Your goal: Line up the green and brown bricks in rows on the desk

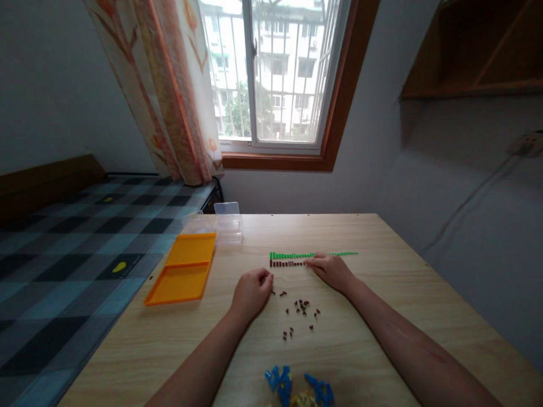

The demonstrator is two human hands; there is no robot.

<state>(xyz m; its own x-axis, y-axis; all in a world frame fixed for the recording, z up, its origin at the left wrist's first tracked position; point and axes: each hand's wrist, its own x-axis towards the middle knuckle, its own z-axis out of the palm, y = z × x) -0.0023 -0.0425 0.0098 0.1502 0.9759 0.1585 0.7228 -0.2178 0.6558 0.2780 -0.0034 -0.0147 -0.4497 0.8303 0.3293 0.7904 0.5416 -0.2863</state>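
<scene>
My right hand [331, 272] reaches to the right end of a row of small brown building bricks [283, 263], its fingertips pinched together on a brown brick there. Just behind that row runs a longer row of green bricks [292, 256], partly covered by my right hand. My left hand [253, 291] rests on the table with its fingers curled closed, left of the loose brown bricks [302, 305]. Whatever its fingers hold is hidden. Those loose bricks lie scattered between my forearms.
Blue pieces [280, 384] and some yellowish ones [303, 399] lie at the near edge of the view. On the table's left are an orange tray [186, 264] and clear plastic boxes [229, 223]. A checked bed [85, 237] adjoins the wooden table [382, 265].
</scene>
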